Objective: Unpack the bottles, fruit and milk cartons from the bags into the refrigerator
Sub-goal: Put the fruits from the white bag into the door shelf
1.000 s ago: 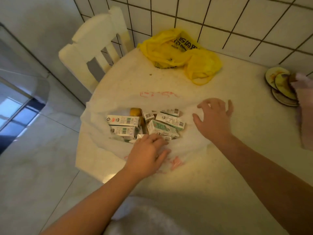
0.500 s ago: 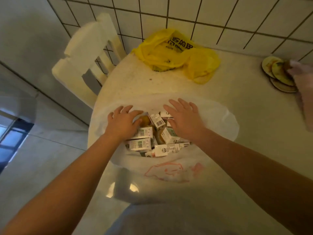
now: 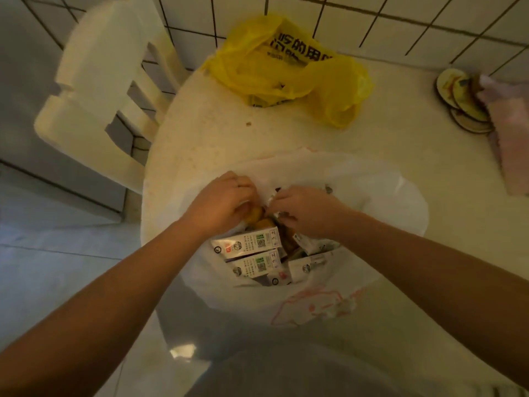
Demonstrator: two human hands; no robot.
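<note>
Left hand [image 3: 220, 206]: gripping an orange fruit [image 3: 255, 215] with curled fingers inside the white bag [image 3: 372, 202].
Right hand [image 3: 310, 214]: sitting just beside it, fingers bent; hold impossible to tell.
Milk cartons [image 3: 248, 244]: lying in the bag on the table [image 3: 400, 144].

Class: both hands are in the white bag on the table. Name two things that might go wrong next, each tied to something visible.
1. The white bag seems to overhang the near edge of the table; the loose milk cartons at its mouth might slide out.
2. The left hand curls over fruit wedged among cartons, the right hand crowding beside it; tugging might bruise it.
</note>
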